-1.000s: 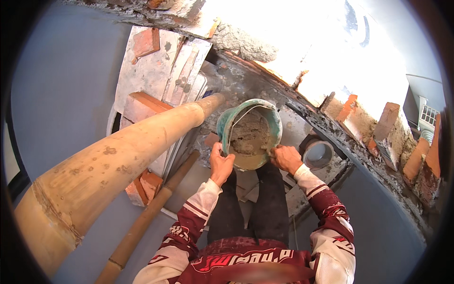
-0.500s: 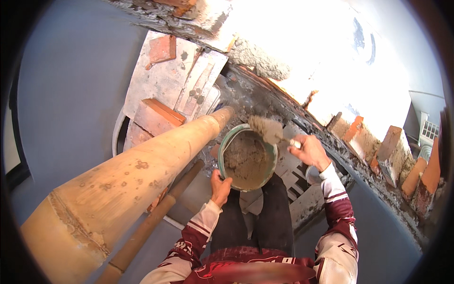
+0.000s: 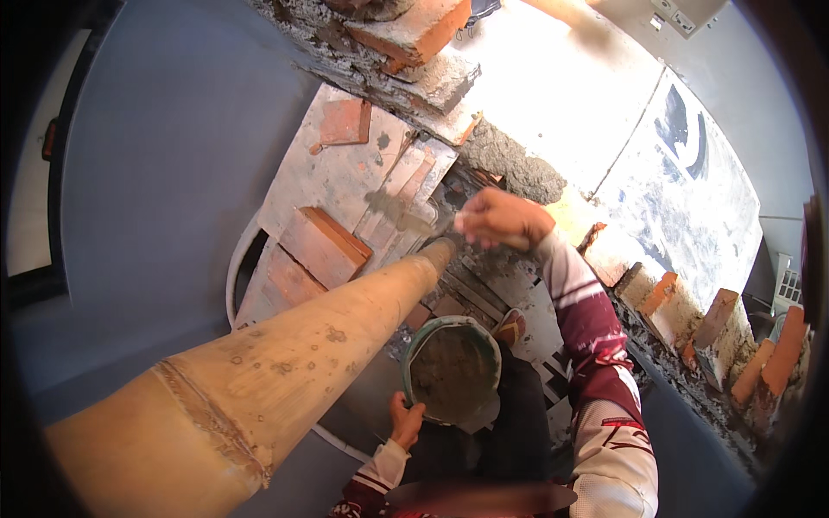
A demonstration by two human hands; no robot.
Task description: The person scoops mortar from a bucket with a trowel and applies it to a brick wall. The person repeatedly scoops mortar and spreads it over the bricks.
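Note:
In the lower middle, my left hand [image 3: 408,419] grips the left rim of a green bucket [image 3: 458,373] of wet grey mortar. Above the bucket, my right hand [image 3: 501,216] is closed on a trowel, whose mortar-smeared blade [image 3: 401,214] points left and is blurred by motion over pale stacked boards [image 3: 294,177]. A thick bamboo pole [image 3: 285,354] runs diagonally just left of both hands, its upper end below the trowel. Just right of and above my right hand, a lumpy band of wet mortar [image 3: 509,160] lies along the edge of the brickwork.
Loose bricks [image 3: 345,123] rest on the boards. A rough brick stack [image 3: 406,34] rises at the top. A row of broken upright bricks [image 3: 721,324] lines the right ledge, beside a bright white surface [image 3: 587,95]. A blue-grey wall [image 3: 164,173] is at the left.
My right hand has left the bucket's rim and moved up and left with the trowel. My left hand and the bucket sit lower in view as the camera has turned toward the ledge.

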